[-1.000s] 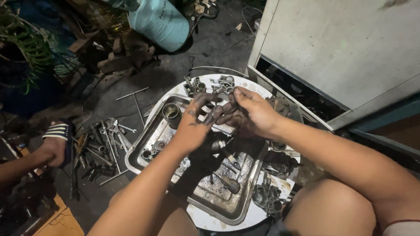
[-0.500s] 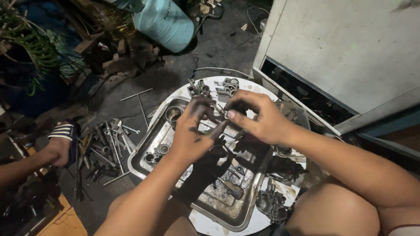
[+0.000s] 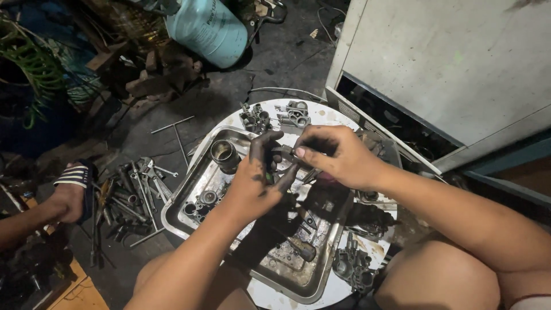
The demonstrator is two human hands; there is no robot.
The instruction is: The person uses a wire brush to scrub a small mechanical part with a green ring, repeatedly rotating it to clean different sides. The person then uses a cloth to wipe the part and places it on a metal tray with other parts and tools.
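The fingers (image 3: 265,150) of the left hand (image 3: 258,182) are blackened with grease and curled around a small metal part (image 3: 287,152), which the right hand (image 3: 338,156) pinches from the other side between thumb and forefinger. Both hands are closed on the part; its exact shape is hidden by the fingers. It is held above the far half of the steel tray (image 3: 178,221), clear of the tray floor.

Handling judgement: the part is probably light, rigid and oily, so it is likely to slip. Grip it at its edges or flats with fingertip pressure, not on smooth round faces.

In the tray's far left corner stands a short metal cylinder (image 3: 222,154). The tray rests on a white round board (image 3: 321,115), with two cast housings (image 3: 275,115) at the board's far edge. Loose wrenches (image 3: 135,189) lie on the floor left of the tray, beside another person's sandalled foot (image 3: 72,192).
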